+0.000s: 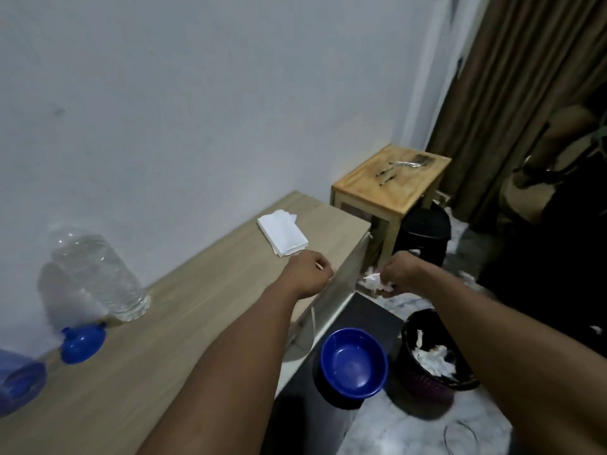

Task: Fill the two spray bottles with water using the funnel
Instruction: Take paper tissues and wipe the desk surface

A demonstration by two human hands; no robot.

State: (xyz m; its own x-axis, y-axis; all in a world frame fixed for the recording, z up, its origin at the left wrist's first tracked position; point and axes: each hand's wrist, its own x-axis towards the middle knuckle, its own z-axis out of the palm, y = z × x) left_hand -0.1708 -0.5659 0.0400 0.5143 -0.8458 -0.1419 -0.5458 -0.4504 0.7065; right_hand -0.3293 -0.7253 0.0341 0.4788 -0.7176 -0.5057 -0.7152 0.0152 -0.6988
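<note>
A blue funnel (82, 342) lies on its side on the wooden table (184, 323), near the left edge. Behind it stands a large clear water bottle (98, 274). A blue translucent object (19, 382) shows at the far left edge, cut off by the frame. My left hand (308, 274) hovers over the table's right end, fingers closed, with what looks like a thin stick in it. My right hand (399, 274) is past the table's end and shut on a crumpled white tissue (374, 280). No spray bottle is clearly in view.
A stack of white tissues (284, 233) lies at the table's far end. On the floor sit a blue bowl (353, 362) and a black bin (433, 353) holding used tissues. A wooden stool (391, 182), a black stool (423, 231) and curtains stand beyond.
</note>
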